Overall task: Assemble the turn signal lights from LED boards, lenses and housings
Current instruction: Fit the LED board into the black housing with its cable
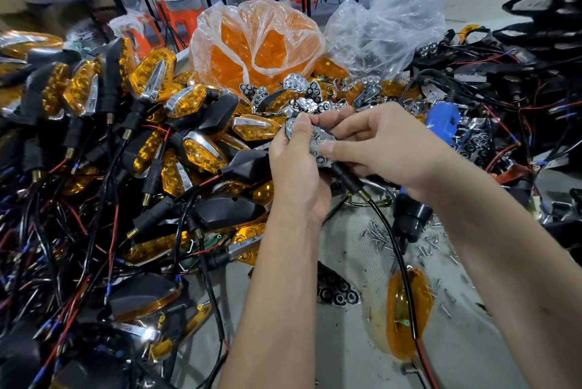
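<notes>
My left hand [294, 168] grips a black turn signal housing [318, 144] from below, thumb over its upper end. A chrome reflector with LED board sits in the housing's face. My right hand [374, 146] pinches that same housing from the right, thumb pressing on the reflector. The housing's black stalk and wire [382, 221] trail down toward me. A loose amber lens [406, 303] lies on the table below. Loose chrome reflectors [299, 89] are heaped behind my hands.
Finished amber signals with wires [151, 143] pile up on the left. A bag of amber lenses [255, 42] and a clear bag [384, 23] stand behind. A blue and black electric screwdriver [412, 215] and scattered screws [378, 236] lie right. Black housings with wires [519, 80] fill the far right.
</notes>
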### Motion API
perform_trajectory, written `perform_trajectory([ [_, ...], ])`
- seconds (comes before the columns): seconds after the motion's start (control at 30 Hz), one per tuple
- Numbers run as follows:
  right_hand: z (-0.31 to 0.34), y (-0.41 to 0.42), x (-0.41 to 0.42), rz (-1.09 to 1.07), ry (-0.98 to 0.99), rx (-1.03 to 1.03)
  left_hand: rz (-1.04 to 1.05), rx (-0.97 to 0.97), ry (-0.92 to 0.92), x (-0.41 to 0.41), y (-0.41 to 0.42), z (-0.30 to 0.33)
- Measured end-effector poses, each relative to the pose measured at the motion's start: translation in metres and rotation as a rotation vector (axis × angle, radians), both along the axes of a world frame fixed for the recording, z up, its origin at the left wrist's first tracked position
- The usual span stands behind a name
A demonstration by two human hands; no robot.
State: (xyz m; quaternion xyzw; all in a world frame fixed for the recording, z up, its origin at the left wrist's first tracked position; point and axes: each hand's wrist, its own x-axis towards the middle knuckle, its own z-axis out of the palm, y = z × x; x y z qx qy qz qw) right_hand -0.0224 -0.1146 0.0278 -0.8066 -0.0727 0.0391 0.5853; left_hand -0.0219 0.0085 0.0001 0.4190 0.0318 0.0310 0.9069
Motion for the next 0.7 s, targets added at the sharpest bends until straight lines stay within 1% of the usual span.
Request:
perform_trajectory([
  [0.1, 0.010, -0.014, -0.002, 0.073, -0.038, -0.103, -0.017, -0.039, 0.023, 0.002, 0.004, 0.000],
  [0.17, 0.017, -0.029, -0.001, 0.096, -0.056, -0.164, -0.057, -0.113, 0.002, 0.004, 0.010, 0.001],
  [0.2, 0.020, -0.039, -0.001, 0.124, -0.062, -0.237, -0.087, -0.176, 0.003, 0.004, 0.014, 0.002],
  [0.23, 0.024, -0.048, 0.000, 0.193, -0.055, -0.334, -0.123, -0.253, 0.013, 0.004, 0.018, 0.003],
  [0.3, 0.031, -0.059, -0.004, 0.417, 0.004, -0.538, -0.181, -0.384, 0.046, 0.003, 0.022, 0.006],
  [0.37, 0.032, -0.055, -0.011, 0.626, 0.069, -0.692, -0.202, -0.428, 0.092, 0.004, 0.024, 0.005],
  [0.43, 0.026, -0.040, -0.018, 0.759, 0.143, -0.799, -0.220, -0.398, 0.133, 0.006, 0.024, 0.003],
  [0.57, 0.010, -0.017, -0.028, 0.862, 0.167, -1.075, -0.274, -0.327, 0.169, 0.008, 0.023, 0.001],
  [0.63, 0.007, -0.011, -0.030, 0.894, 0.157, -1.142, -0.293, -0.292, 0.167, 0.008, 0.024, 0.001],
  [0.7, 0.007, -0.010, -0.029, 0.884, 0.134, -1.150, -0.291, -0.236, 0.154, 0.008, 0.025, 0.000],
])
